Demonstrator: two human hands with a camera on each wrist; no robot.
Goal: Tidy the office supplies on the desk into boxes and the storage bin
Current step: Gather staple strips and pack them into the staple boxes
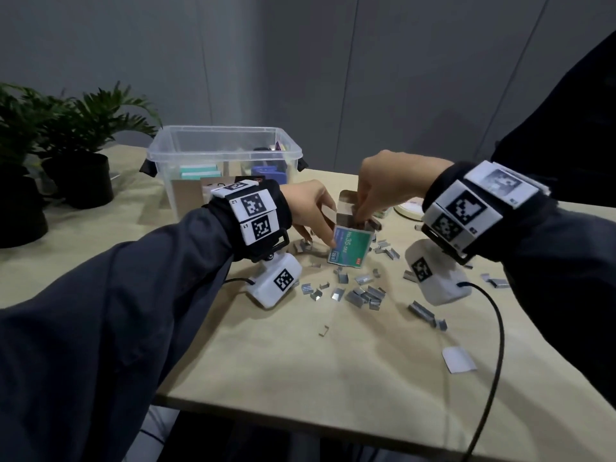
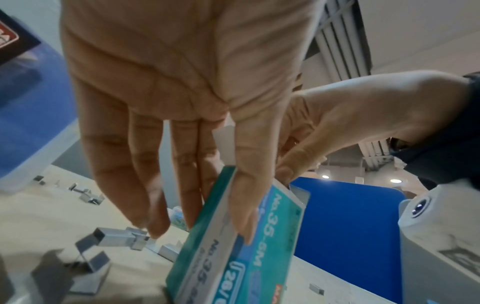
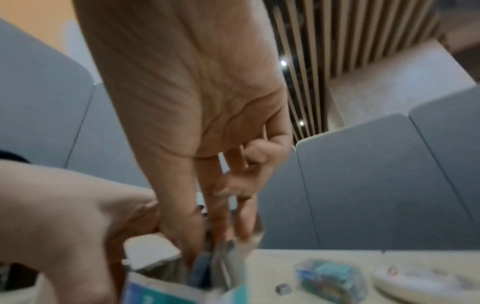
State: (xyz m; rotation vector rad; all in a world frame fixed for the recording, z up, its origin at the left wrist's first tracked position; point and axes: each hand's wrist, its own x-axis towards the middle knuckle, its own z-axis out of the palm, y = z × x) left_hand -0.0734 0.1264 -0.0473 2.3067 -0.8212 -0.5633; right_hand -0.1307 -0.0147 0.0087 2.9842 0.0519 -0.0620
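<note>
A teal staple box [image 1: 350, 243] stands upright on the desk, its top flap open. My left hand [image 1: 320, 228] grips it, thumb [image 2: 244, 205] on the printed front and fingers behind. My right hand [image 1: 361, 215] reaches down into the open top, and its fingertips pinch a clump of grey staples [image 3: 223, 246] at the mouth of the staple box [image 3: 161, 288]. Several loose staple strips [image 1: 363, 293] lie scattered around the box. The clear storage bin [image 1: 160, 155] stands behind it with several items inside.
Potted plants [image 1: 80, 141] stand at the far left. A white tape roll [image 1: 408, 208] and a clear case of coloured clips [image 3: 330, 275] lie right of the box. A paper scrap [image 1: 458, 360] and a black cable [image 1: 496, 345] lie near the desk's front right.
</note>
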